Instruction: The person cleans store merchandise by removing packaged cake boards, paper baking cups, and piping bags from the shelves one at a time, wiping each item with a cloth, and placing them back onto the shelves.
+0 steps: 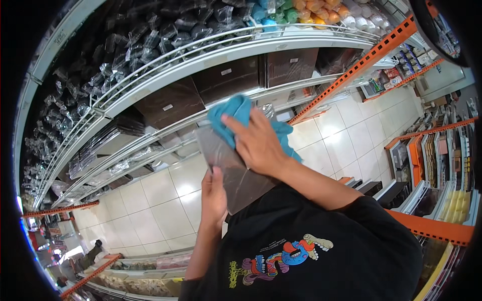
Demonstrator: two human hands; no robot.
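A flat brown item in clear plastic wrap (241, 177) is held tilted in front of my chest. My left hand (214, 195) grips its left edge, thumb on the face and the fingers behind. Pressed on its upper part, my right hand (258, 145) holds a teal cloth (229, 116), which bunches above the fingers and hangs down behind the wrist. Similar dark brown flat items (226, 77) stand on the shelf beyond my hands.
A curved-looking white wire shelf rail (180, 50) runs ahead, with plastic-wrapped black goods (150, 37) and coloured ones (316, 11) above. Orange slotted uprights (357, 66) cross at right. Tiled floor (150, 203) lies below. Stocked shelves (433, 161) stand right and behind. Someone's legs (90, 254) show lower left.
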